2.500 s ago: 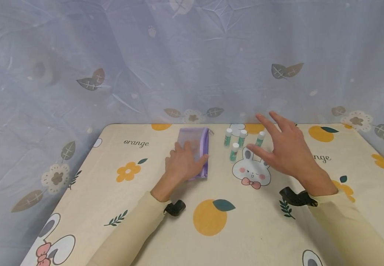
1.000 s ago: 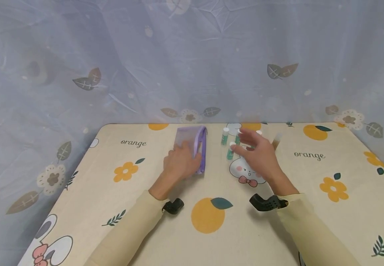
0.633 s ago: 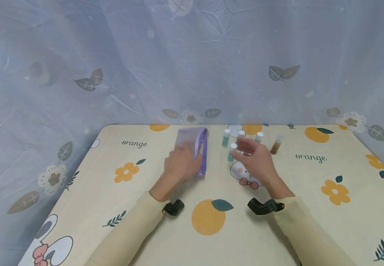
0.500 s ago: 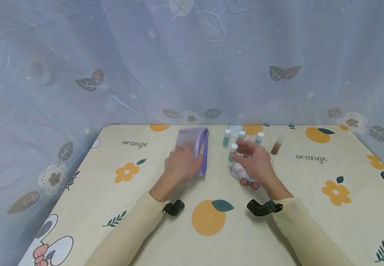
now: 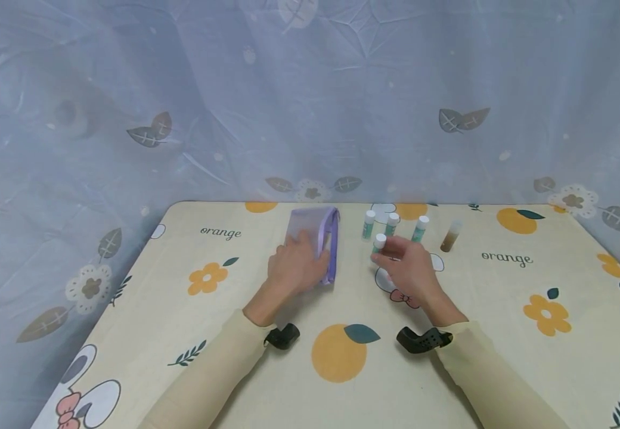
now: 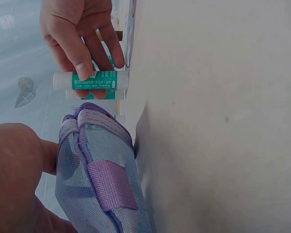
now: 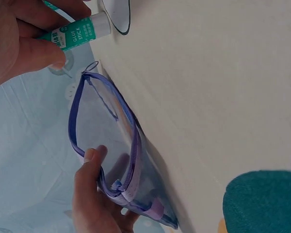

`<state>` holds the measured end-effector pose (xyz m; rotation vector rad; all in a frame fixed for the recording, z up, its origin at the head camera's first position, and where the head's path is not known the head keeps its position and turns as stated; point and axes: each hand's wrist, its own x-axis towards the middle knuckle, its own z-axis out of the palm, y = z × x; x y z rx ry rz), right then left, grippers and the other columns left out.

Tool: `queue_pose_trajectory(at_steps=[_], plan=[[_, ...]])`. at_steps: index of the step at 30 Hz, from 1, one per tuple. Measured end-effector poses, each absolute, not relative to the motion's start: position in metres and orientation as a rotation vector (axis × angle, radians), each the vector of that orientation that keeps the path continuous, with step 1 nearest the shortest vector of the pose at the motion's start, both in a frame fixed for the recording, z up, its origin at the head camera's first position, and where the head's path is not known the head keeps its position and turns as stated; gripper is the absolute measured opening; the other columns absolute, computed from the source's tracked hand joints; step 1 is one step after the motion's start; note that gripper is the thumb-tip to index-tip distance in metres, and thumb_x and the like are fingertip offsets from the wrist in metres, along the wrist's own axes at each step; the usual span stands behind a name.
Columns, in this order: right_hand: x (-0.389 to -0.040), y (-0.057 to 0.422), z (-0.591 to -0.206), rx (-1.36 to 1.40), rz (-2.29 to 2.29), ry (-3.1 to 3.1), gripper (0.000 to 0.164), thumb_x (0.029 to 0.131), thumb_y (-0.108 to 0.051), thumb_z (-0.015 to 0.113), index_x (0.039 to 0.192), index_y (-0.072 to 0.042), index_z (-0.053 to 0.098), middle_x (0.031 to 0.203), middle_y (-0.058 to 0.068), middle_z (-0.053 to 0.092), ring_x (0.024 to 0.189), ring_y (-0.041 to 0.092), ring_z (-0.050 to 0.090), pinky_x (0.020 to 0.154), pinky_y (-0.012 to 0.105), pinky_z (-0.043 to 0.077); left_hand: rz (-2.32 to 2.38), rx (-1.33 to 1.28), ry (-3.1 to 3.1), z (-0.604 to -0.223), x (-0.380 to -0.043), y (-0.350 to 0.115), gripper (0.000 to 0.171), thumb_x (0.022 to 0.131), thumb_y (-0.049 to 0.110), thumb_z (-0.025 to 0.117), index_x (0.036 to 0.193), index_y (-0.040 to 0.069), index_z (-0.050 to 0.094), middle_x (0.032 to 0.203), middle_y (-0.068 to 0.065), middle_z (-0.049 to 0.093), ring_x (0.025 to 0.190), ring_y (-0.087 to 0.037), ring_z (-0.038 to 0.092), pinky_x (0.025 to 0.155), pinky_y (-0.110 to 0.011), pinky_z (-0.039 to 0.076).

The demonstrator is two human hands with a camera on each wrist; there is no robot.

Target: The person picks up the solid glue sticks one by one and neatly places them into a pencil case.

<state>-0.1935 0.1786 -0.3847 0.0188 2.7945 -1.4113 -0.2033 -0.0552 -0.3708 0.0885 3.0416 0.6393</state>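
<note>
My right hand (image 5: 412, 265) pinches an upright green glue stick (image 5: 379, 239) with a white cap between thumb and fingers. The left wrist view shows the thumb across the label of this glue stick (image 6: 94, 80). To its left lies a purple mesh zip pouch (image 5: 303, 219). My left hand (image 5: 296, 268) grips the pouch, its thumb at the rim. Seen from the right wrist, the pouch (image 7: 153, 187) gapes open, with the left thumb inside the zip edge and other fingers outside. Part of the pouch is hidden under the left hand.
Behind the held one stand three more glue sticks: a left one (image 5: 368, 225), a middle one (image 5: 391, 224) and a right one (image 5: 419, 229). Farther right is a small tube (image 5: 450, 236) with a brown lower part. A pale patterned curtain (image 5: 310, 107) hangs behind the table.
My right hand has come left and down from the right side onto the nearest glue stick and now holds it. The pouch's mouth has widened. The brown tube has come out from behind the hand.
</note>
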Motion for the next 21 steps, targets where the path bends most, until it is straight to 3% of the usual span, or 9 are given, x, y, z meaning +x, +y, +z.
queue_pose_trajectory(at_steps=[21], plan=[[-0.1938, 0.1808, -0.3863, 0.021, -1.406, 2.812, 0.037, 0.106, -0.025, 0.065, 0.139, -0.008, 0.067, 0.14, 0.016, 0.071, 0.133, 0.035, 0.066, 0.11, 0.054, 0.052, 0.649, 0.098, 3.041, -0.3706, -0.2035, -0.0562, 0.059, 0.106, 0.051, 0.047, 0.142, 0.003, 0.05, 0.12, -0.024, 0.063, 0.105, -0.043, 0.066, 0.085, -0.056, 0.056]])
